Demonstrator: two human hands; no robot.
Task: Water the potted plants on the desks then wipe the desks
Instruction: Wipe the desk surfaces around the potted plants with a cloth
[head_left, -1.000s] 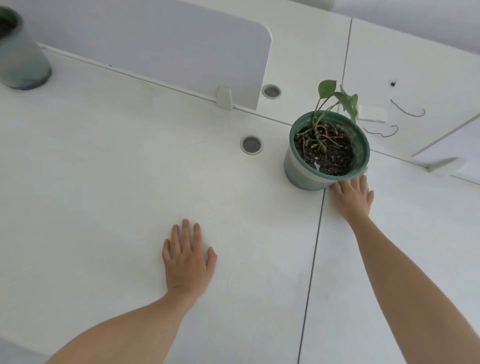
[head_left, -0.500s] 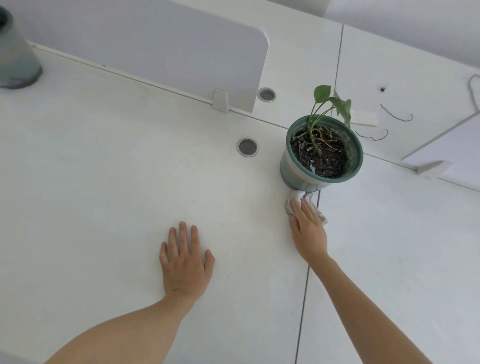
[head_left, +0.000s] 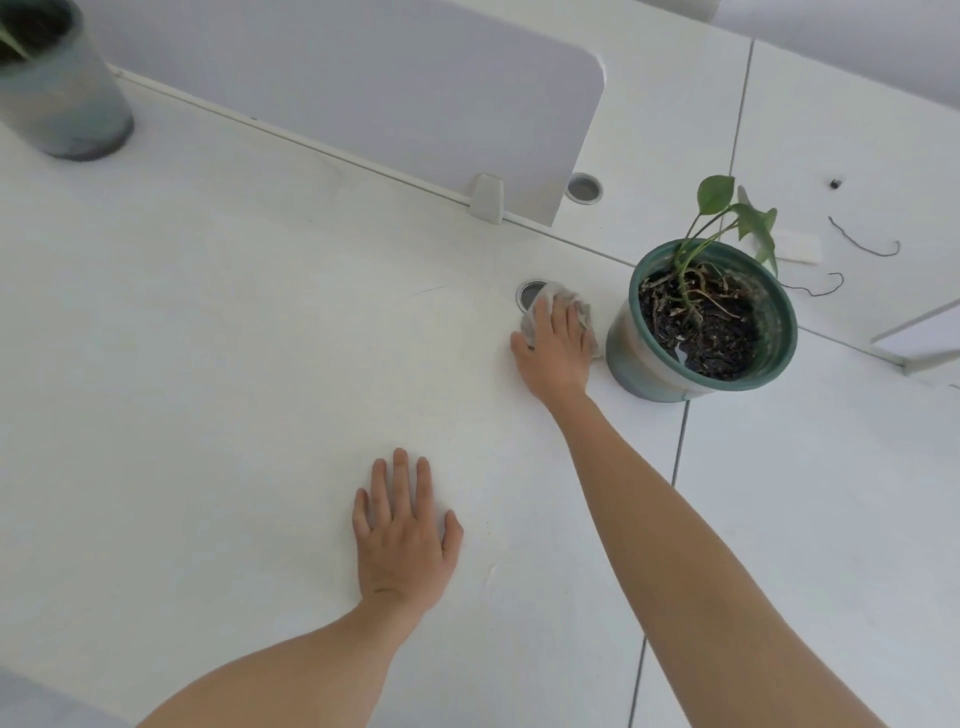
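Observation:
A green pot (head_left: 670, 364) with dark soil and a small leafy plant (head_left: 727, 218) stands at the right of the white desk (head_left: 208, 364). Just left of the pot, my right hand (head_left: 558, 348) presses a crumpled white cloth (head_left: 566, 301) flat on the desk, partly over a round cable hole (head_left: 529, 293). My left hand (head_left: 402, 540) lies flat on the desk nearer to me, fingers spread and holding nothing. A second grey pot (head_left: 62, 98) stands at the far left corner.
A pale divider panel (head_left: 363, 93) runs along the back of the desk, with a clip (head_left: 487, 200) at its foot. Beyond it lie another cable hole (head_left: 584, 188), thin dark wires (head_left: 862, 244) and a small white block (head_left: 797, 245). A seam (head_left: 670, 493) separates the adjoining desk on the right.
My right hand has slid the cloth from in front of the green pot round to its left, up to the cable hole. My left hand has stayed flat in place.

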